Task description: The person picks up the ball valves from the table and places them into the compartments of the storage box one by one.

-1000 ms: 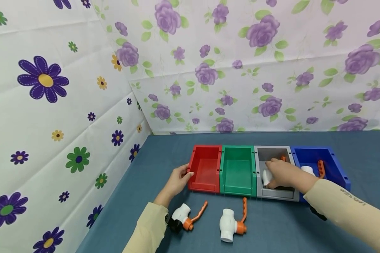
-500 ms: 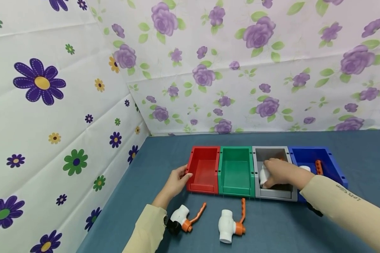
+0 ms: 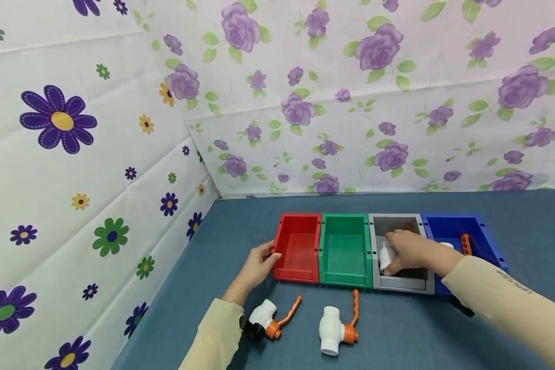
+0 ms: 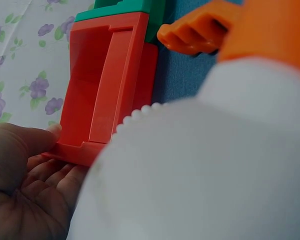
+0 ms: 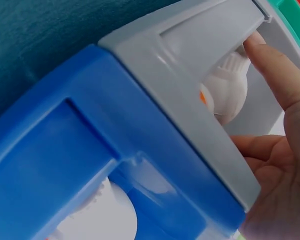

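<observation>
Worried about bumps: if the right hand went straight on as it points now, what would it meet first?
With the white valve in its grasp, the right hand would probably first meet the gray bin's wall beside the green bin; how close that wall is, I can't tell.

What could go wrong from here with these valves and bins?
1. The black wrist camera looks very close to the left tabletop ball valve; moving the left hand might knock it.
2. The gripped ball valve sits inside the gray bin; it could catch a wall if the right hand lifts it.
</observation>
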`<state>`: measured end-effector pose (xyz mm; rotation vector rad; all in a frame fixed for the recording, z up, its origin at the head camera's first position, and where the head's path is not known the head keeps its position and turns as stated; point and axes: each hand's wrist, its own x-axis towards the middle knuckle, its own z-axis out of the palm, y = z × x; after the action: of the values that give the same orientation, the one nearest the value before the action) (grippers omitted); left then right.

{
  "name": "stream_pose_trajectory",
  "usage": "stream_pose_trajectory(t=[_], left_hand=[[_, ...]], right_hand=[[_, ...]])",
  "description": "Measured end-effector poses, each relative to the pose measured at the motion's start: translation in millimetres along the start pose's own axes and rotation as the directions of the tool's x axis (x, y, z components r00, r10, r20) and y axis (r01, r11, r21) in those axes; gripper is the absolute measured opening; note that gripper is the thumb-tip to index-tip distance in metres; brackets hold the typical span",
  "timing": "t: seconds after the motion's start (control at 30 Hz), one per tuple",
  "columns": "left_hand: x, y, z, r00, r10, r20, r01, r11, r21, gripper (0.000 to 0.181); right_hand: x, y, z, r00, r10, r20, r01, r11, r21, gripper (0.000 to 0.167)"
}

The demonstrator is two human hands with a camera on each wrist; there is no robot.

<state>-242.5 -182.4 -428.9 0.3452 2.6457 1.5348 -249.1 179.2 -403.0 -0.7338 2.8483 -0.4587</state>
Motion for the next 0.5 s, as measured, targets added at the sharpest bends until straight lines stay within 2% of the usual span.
stream_pose_trajectory(t=[0.3,0.5], left_hand=[[1.9,-4.1,-0.9,0.999,0.049,-0.008,-0.049,0.999,0.013,0.042],[1.5,-3.7,0.8,1.0,0.019,-0.014,-0.019,1.0,0.007,0.043]], right_hand=[[-7.3,-3.5,-10.8,0.999,0.005,-0.034,-0.005,1.0,0.002,0.087],[-10.7,-6.9,-11.9,0.999,0.006,-0.044,-0.005,1.0,0.016,0.082]])
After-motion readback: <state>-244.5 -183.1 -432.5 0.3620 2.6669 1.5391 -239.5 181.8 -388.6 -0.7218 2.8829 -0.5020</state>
